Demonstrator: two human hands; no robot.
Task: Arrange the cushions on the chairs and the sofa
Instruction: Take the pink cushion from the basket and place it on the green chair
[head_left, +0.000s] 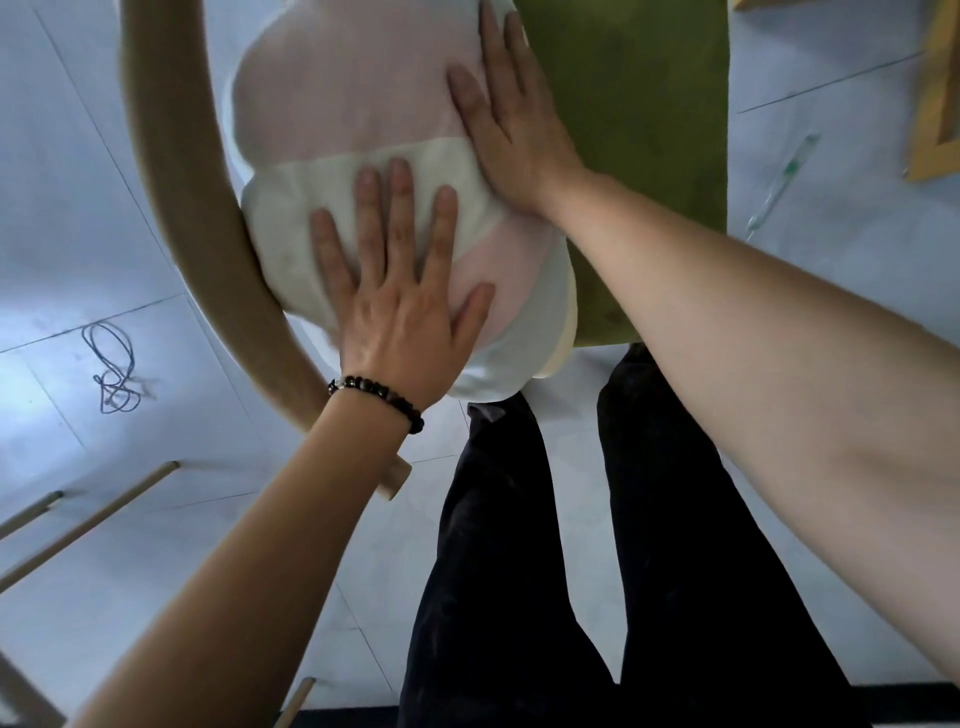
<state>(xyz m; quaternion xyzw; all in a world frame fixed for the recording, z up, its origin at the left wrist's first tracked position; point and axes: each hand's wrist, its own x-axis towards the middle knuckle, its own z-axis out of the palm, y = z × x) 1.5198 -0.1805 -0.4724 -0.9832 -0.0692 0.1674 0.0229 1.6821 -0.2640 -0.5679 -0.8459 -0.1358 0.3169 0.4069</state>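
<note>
A pink, cream and pale blue cushion (353, 98) lies on a chair with a green seat pad (639, 156) and a curved tan wooden armrest (208, 218). My left hand (400, 291), with a dark bead bracelet at the wrist, presses flat on the cushion's near end, fingers spread. My right hand (509, 119) lies flat along the cushion's right side, next to the green pad. Neither hand grips anything.
My dark-trousered legs (571, 545) stand at the chair's front edge. A tangled dark cord (111, 369) lies on the pale tiled floor at left. Wooden chair legs (88, 525) show at lower left. A yellow wooden frame (935, 104) and a clear wrapper (784, 176) are at upper right.
</note>
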